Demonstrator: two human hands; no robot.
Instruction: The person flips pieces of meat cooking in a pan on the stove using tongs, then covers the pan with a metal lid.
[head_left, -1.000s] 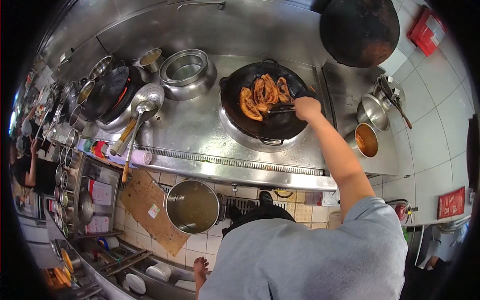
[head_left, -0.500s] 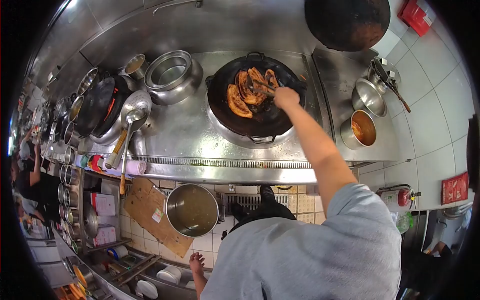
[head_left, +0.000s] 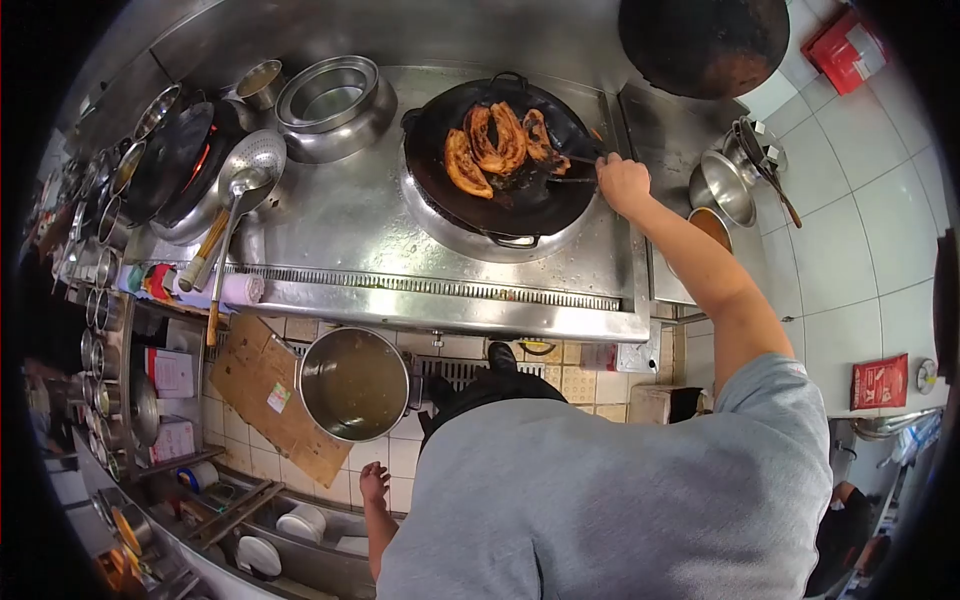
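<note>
My right hand point(head_left: 623, 184) is closed round dark metal tongs point(head_left: 580, 168) at the right rim of a black wok point(head_left: 450, 115). The tongs' tips are beside the rightmost of several browned strips of meat point(head_left: 464, 165) lying in the wok. Around the wok is a steel stove top point(head_left: 330, 220). Low on the left, my left hand point(head_left: 374, 483) hangs at my side over the floor, its fingers partly curled and apart, holding nothing.
A large pot point(head_left: 355, 385) stands on the floor before the stove. Left on the counter are a skimmer point(head_left: 254, 155), nested steel pots point(head_left: 335, 100) and a rolled towel point(head_left: 240, 289). Right are a steel bowl point(head_left: 722, 188) and a pot of sauce point(head_left: 710, 226).
The tongs have moved from the middle strips to the rightmost strip. My right hand has drawn back to the right, at the wok's rim. The camera view has shifted.
</note>
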